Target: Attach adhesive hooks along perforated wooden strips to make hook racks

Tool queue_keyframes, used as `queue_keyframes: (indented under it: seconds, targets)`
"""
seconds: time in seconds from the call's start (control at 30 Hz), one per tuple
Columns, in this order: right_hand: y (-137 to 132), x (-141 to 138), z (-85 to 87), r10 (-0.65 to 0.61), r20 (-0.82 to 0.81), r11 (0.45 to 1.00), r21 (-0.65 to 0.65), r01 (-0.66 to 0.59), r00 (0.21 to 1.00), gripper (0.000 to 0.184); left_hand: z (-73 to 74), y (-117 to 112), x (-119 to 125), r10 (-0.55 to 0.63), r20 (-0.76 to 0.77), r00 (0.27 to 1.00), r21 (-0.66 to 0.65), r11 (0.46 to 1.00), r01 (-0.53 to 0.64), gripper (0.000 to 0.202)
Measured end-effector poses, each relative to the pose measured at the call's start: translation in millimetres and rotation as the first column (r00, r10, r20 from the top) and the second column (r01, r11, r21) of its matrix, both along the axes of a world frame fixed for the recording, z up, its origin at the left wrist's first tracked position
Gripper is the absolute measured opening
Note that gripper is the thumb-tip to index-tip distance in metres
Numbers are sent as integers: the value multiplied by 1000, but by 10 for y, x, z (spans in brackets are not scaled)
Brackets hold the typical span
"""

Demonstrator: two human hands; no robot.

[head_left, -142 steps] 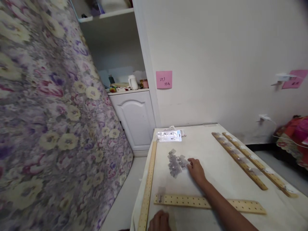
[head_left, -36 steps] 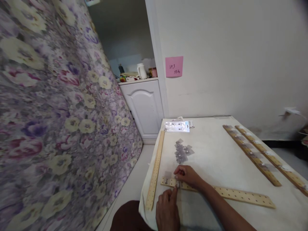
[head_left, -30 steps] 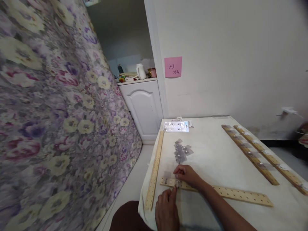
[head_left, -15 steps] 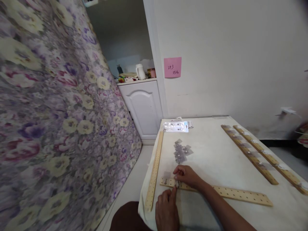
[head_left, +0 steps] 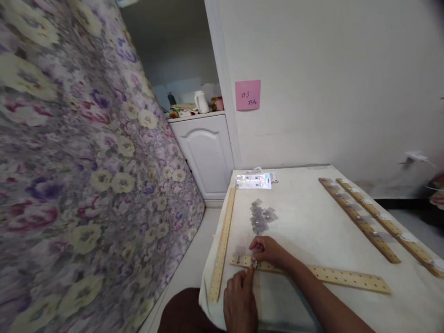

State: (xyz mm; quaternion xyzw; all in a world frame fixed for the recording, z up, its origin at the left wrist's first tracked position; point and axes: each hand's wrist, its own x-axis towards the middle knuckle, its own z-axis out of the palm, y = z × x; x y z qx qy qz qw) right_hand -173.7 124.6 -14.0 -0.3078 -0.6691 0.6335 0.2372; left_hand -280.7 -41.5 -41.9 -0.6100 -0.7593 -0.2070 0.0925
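Observation:
My right hand pinches a small metal clip with a clear plastic square, at the pale wooden strip full of holes. My left hand comes up from below, its index fingertip touching the lower side of that clip and the other fingers curled. The fingertips hide part of the piece. Another clear square with a metal clip sits at the strip's left end. Just beyond my hands lies a loose pile of clear squares with metal clips.
A second bare strip with holes lies along the table's left edge. Two wooden strips on the right carry several clear pieces. Blister packs lie at the back. A floral curtain hangs on the left.
Both hands stay at the same spot on the strip, with only slight finger movement at the clip. The view has shifted a little.

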Motion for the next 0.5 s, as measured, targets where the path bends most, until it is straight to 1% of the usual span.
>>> queue_keyframes:
  seconds: [0.17,0.27,0.37,0.43,0.5]
  targets:
    - [9,-25,103,-15,89,1000,1,15,996,27,27,0,2,0,12,1000,-39,999,1,73]
    - [-32,-6,131,-36,57,999,-10,37,998,28,41,-4,2,0,20,1000,-42,999,0,73]
    - [-75,17,116,-50,-6,999,-20,50,999,32,65,-17,-1,-6,26,1000,-38,999,7,72]
    - [-100,28,95,-64,-31,998,-8,64,997,32,83,-26,-4,-5,30,1000,-41,999,6,73]
    - [-120,46,74,-105,-37,994,27,106,994,29,95,-31,-8,-1,40,999,-49,999,3,74]
